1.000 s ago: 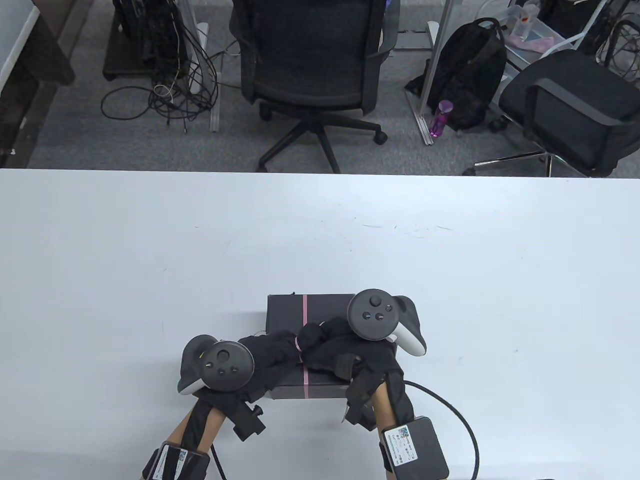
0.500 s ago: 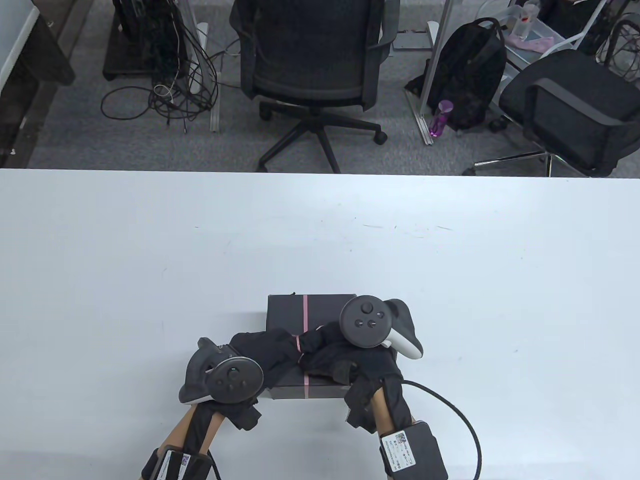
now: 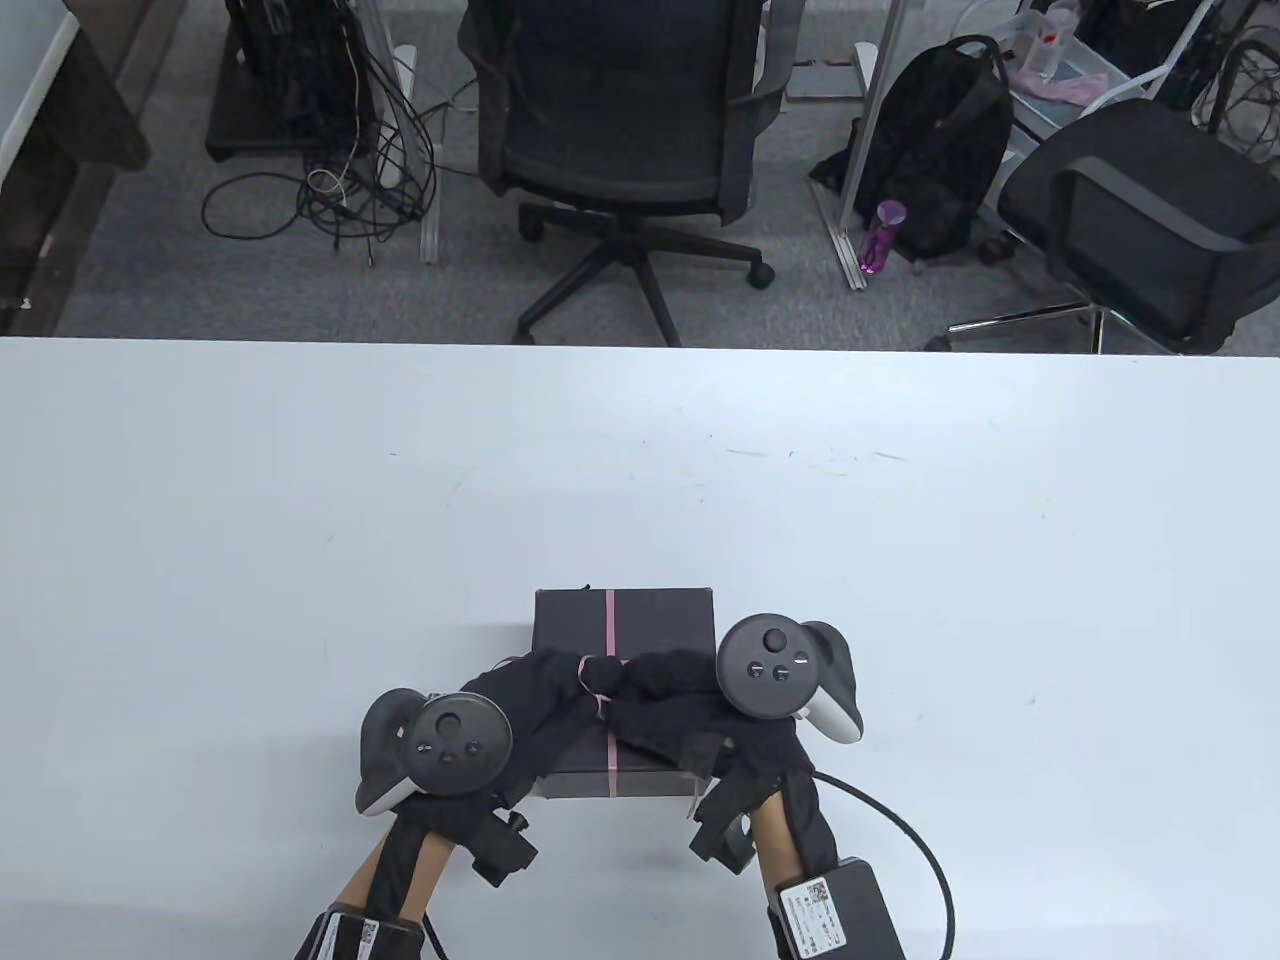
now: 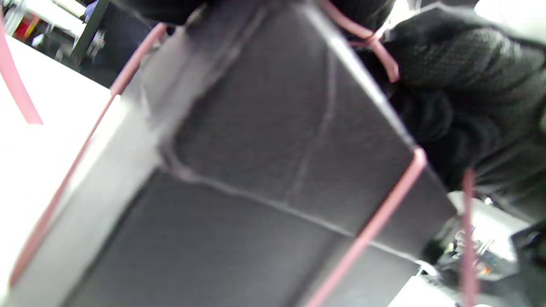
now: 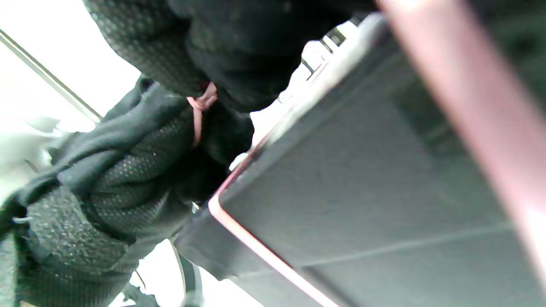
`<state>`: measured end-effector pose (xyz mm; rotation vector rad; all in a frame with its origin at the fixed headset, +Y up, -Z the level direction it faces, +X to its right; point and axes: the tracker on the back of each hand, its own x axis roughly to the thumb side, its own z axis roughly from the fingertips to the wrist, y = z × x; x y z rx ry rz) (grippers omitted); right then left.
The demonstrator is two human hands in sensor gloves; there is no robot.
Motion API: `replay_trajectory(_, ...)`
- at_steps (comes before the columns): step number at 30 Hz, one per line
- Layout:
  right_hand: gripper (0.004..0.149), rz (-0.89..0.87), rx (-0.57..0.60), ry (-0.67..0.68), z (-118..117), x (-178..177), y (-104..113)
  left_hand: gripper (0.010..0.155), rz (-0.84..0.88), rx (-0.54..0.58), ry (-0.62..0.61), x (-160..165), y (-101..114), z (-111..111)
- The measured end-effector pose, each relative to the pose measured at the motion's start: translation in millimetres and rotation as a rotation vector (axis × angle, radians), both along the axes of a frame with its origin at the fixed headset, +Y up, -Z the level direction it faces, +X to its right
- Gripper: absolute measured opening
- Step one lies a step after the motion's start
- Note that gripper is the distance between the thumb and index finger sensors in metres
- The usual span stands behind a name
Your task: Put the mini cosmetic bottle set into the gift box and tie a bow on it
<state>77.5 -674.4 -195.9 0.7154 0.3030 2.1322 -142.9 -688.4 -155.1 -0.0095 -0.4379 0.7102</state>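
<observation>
- While the lid is sitting shut on the black gift box (image 3: pixel 640 625), near the table's (image 3: pixel 900 560) front edge, the packing step is looking finished; the bottle set itself is not showing, so I am judging it to be inside.
- A pink ribbon (image 3: pixel 609 618) is already running around the box, over the lid and down the sides.
- Both gloved hands are meeting over the middle of the lid: the left hand (image 3: pixel 530 695) is curling its fingers round the ribbon, and the right hand (image 3: pixel 665 695) is pinching it just beside them.
- Between them a small pink crossing is forming, which I am reading as a knot or first loop; no finished bow is showing.
- Still remaining, by my judgement: shaping both loops, pulling them snug, and letting go.
</observation>
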Motion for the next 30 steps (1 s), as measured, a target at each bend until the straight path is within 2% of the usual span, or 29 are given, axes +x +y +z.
replay_trajectory(3, 0.034, -0.065, 0.049, -0.043, 7, 5, -2, 0.036, 0.106, -0.041, -0.077, -8, -5, -2)
replay_trajectory(6, 0.033, -0.108, 0.083, -0.092, 13, 10, -2, 0.036, 0.277, -0.123, -0.077, -20, -8, -3)
replay_trajectory(8, 0.033, -0.128, 0.079, -0.103, 14, 12, 0, 0.036, 0.329, -0.169, -0.090, -24, -10, -4)
replay_trajectory(11, 0.033, -0.125, 0.097, -0.096, 19, 13, 8, 0.037, 0.300, -0.143, -0.066, -25, -8, -5)
replay_trajectory(18, 0.038, 0.098, 0.314, -0.292, 29, 25, 28, 0.037, 0.234, -0.094, 0.032, -30, 0, -2)
replay_trajectory(30, 0.037, 0.099, 0.272, -0.355, 22, 46, 25, 0.036, 0.158, -0.040, 0.141, -38, 2, -2)
